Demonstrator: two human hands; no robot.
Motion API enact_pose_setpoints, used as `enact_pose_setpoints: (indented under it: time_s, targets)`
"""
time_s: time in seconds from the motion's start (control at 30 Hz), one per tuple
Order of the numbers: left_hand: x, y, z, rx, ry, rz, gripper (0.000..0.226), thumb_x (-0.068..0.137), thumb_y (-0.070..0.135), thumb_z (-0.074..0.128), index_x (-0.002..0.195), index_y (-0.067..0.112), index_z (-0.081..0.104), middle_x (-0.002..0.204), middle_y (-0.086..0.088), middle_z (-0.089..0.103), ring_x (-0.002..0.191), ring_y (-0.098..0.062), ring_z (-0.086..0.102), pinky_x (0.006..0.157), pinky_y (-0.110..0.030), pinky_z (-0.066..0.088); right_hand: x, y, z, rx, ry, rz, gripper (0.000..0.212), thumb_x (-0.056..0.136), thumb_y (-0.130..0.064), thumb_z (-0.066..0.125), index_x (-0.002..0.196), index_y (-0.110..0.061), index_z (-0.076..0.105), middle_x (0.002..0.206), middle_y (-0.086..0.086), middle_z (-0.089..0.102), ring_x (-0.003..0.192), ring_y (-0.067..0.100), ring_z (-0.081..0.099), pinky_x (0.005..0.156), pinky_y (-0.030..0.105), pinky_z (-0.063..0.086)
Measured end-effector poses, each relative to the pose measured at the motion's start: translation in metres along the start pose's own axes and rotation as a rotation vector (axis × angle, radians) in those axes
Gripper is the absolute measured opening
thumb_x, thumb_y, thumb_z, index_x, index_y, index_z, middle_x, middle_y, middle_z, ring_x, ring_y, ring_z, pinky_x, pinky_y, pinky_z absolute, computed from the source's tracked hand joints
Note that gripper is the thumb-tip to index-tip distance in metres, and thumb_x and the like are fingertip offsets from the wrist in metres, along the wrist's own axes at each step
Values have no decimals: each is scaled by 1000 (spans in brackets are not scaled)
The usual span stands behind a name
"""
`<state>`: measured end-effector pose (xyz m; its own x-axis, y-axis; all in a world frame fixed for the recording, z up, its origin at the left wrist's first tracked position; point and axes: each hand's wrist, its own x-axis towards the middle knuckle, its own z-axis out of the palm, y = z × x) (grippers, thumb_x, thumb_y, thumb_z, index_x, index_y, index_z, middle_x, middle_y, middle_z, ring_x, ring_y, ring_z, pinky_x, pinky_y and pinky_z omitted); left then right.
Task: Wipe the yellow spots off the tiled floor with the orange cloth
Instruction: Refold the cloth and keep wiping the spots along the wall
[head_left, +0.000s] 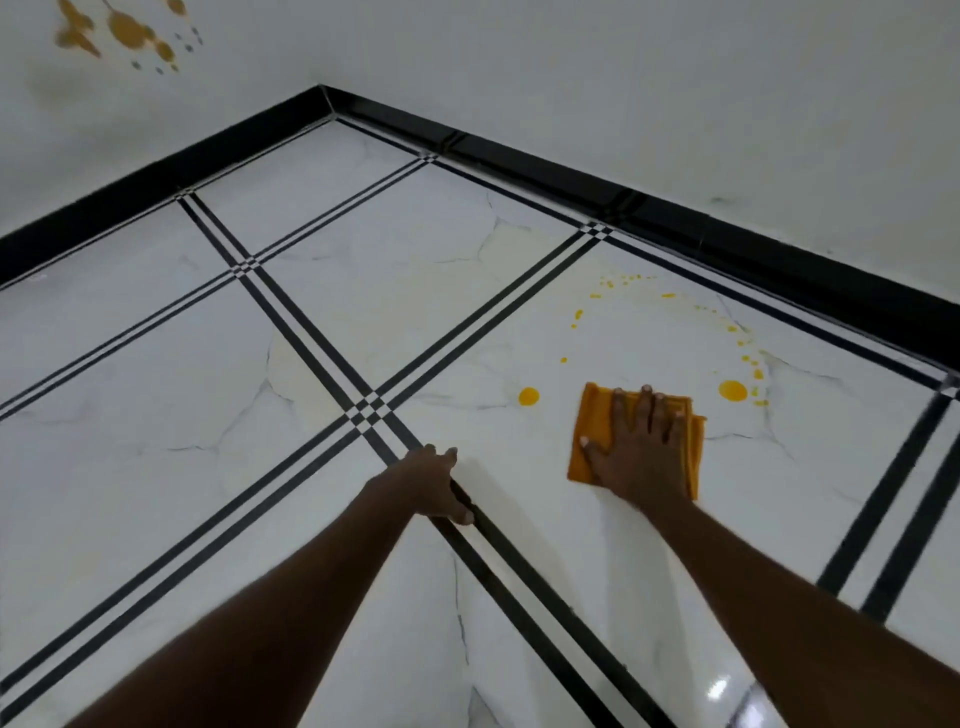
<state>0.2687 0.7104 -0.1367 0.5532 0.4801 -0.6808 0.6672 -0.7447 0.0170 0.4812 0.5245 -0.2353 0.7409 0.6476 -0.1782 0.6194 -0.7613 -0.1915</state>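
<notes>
The right hand (636, 447) lies flat with fingers spread, pressing a folded orange cloth (597, 426) against the glossy white marble-patterned tiled floor (519, 338) with black double-line borders. From the cloth, one round yellow spot (529, 396) sits near at ten o'clock, a larger round yellow spot (732, 391) near at two o'clock, and an arc of small yellow droplets (623, 283) curves around twelve o'clock. The left hand (434, 486), at nine o'clock from the cloth, rests open-palmed on a black tile line (519, 566), holding nothing.

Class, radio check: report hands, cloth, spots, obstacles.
Right hand flat on cloth; left hand braced on floor. Spots remain beside the cloth. Nothing blocking.
</notes>
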Motion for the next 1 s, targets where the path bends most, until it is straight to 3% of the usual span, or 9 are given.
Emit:
enact_pose_setpoints:
  time_s: [0.07,0.2,0.27,0.37,0.47,0.53,0.7,0.83,1.0]
  targets:
    - [7,-15,4,2,13,5,121,75,60,76,160,15,2,165,-18,11,151,-36,14,119,-51,27,-8,-30,8,19,38,-30,91,88,-68,23,161,-12,24,166,28,13,154,47,14,124,63,7]
    - [21,-27,19,21,78,30,132,72,64,76,158,18,-13,165,-15,-16,153,-36,-11,120,-57,14,-66,-65,37,-22,44,-383,85,94,-68,32,163,-21,16,170,17,8,157,38,7,124,60,9]
    - [29,-22,25,51,156,77,134,71,62,78,158,20,-15,165,-15,-20,152,-35,-15,121,-56,11,-48,-56,33,-27,77,-452,84,94,-68,35,163,-22,21,170,14,12,157,36,13,125,58,10]
    - [49,-14,16,176,310,195,137,68,64,78,158,19,-15,165,-16,-18,153,-35,-12,121,-53,14,3,-25,21,-39,140,-203,83,91,-66,33,158,-17,34,165,20,28,150,42,30,123,58,17]
    - [78,-21,-20,172,294,195,146,62,67,81,157,13,-16,164,-18,-19,153,-36,-14,122,-54,14,11,-11,15,-27,162,51,85,91,-65,29,158,-12,34,163,25,28,148,45,29,122,60,18]
    - [102,-30,-42,186,254,195,152,56,68,83,157,10,-16,164,-20,-17,152,-36,-14,122,-55,12,-4,-26,21,-39,133,25,86,92,-65,28,160,-13,29,165,26,22,149,47,26,122,61,15]
    - [138,-27,-52,301,182,244,152,58,54,89,156,3,-15,162,-25,-18,151,-43,-14,123,-57,10,51,-77,32,-64,88,-382,88,94,-72,27,164,-21,13,170,18,10,157,39,11,125,61,11]
    - [139,-32,-50,300,200,226,153,58,58,88,155,4,-17,162,-24,-19,151,-42,-12,123,-55,9,143,-94,6,-79,-24,-164,92,90,-76,15,164,-24,-1,171,15,0,158,36,1,127,55,0]
    - [128,-24,-60,343,187,198,155,57,62,87,152,-6,-16,159,-33,-13,150,-49,-6,121,-60,14,136,-76,-28,-90,-332,16,115,68,-92,10,159,-27,-19,168,12,-24,156,34,-19,125,55,-7]
